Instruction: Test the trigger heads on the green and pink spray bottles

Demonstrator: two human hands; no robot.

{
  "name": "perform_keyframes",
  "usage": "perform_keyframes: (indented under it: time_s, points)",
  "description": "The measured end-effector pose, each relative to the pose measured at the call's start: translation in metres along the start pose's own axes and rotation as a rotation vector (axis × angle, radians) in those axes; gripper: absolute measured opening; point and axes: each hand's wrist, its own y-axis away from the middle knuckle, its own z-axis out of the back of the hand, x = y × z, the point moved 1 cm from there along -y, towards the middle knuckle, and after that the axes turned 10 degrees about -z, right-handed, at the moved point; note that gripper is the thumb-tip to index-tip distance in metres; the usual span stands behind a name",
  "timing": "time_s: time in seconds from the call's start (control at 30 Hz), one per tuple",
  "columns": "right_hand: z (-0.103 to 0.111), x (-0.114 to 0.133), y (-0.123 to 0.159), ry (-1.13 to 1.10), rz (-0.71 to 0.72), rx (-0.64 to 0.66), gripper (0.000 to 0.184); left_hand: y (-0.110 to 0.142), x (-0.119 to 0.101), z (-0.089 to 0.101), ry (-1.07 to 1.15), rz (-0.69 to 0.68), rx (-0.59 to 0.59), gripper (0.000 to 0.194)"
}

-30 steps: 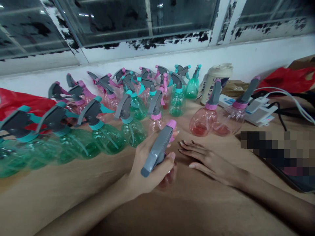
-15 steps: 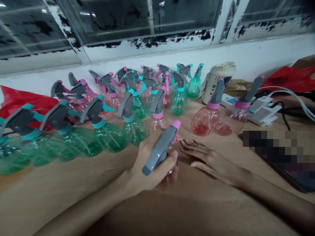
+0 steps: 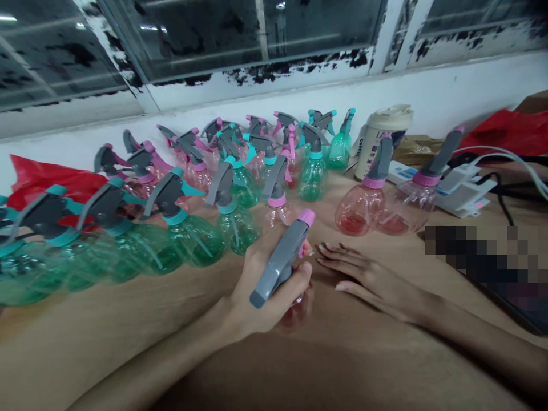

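Moved since the earlier frame: only a small slide of the whole view, with the rows at the left a bit further in and the red bag (image 3: 55,182) showing more of its left end. Hardly any change in the held spray bottle (image 3: 280,262), in the middle near the front of the table (image 3: 363,365). Wrapped snugly in the left hand (image 3: 252,297), with fingers curled round under the gray head, thumb bent against its side, and a fingertip next to the pink trigger. Too well hidden to tell if touching the table or lifted just over it. Lying open in the right hand (image 3: 374,279): nothing, with fingers spread flat on the wood, close beside. Step in hand, as a guess: holding the bottle steady and maybe squeezing the trigger. Called for next, by the look of it: a firm hold and a finger right on the trigger. Now to count: one held bottle, one pink-ringed bottle (image 3: 277,201) just behind, two red bottles (image 3: 362,211) at the right, and at least five green bottles (image 3: 194,240) in the front left row. Too crowded at the back for a sure number. Also one paper cup (image 3: 366,148), two red bags and one dark flat thing (image 3: 505,291).
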Motion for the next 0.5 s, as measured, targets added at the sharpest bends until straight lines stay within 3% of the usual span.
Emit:
perform_keyframes:
  time_s: [0.17,0.3,0.5]
  points:
    - [-0.0004,-0.0004,0.0,-0.008,0.009,0.003,0.05,0.0005,0.0005,0.0003,-0.006,-0.012,0.02,0.009]
    - [0.0001,0.0002,0.0002,0.02,-0.005,0.014,0.051,0.0003,0.0039,-0.0014,-0.046,-0.06,0.013,0.019]
    - [0.0,-0.0016,0.0008,0.02,0.019,0.014,0.052,0.0025,0.0048,-0.004,-0.061,-0.004,0.013,0.025]
